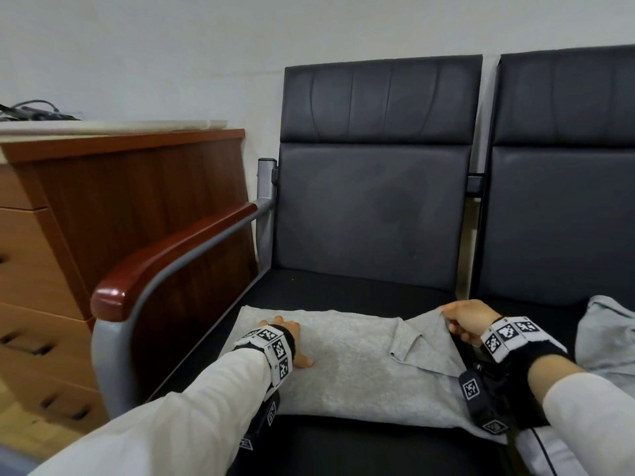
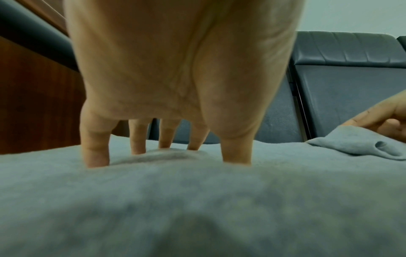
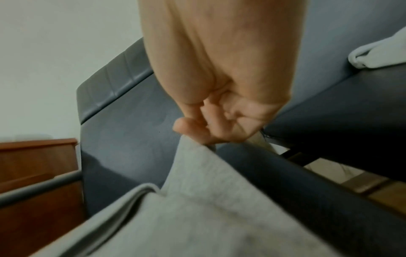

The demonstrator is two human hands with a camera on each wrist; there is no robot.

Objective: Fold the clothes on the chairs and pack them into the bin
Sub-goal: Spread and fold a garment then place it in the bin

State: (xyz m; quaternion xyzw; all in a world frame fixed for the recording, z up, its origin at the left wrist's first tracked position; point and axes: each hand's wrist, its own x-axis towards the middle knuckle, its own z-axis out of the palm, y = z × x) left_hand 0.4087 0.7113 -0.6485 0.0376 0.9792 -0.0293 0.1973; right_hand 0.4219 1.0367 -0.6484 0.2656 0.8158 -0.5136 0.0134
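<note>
A light grey garment (image 1: 347,365) lies spread across the black chair seat (image 1: 343,448). My left hand (image 1: 292,341) presses its spread, straight fingers (image 2: 96,153) down on the garment's left part (image 2: 197,200). My right hand (image 1: 464,321) pinches the garment's right far corner (image 3: 189,156) and holds it lifted off the seat, so a flap (image 1: 422,338) stands folded up. In the left wrist view the right hand (image 2: 377,120) shows at the right edge over that lifted fold (image 2: 360,147). No bin is in view.
A second grey garment (image 1: 608,334) lies bunched on the neighbouring chair at the right, also seen as pale cloth (image 3: 377,53). A wooden armrest (image 1: 171,259) bounds the seat on the left. A wooden drawer cabinet (image 1: 103,218) stands beyond it. The chair backrest (image 1: 374,218) rises behind.
</note>
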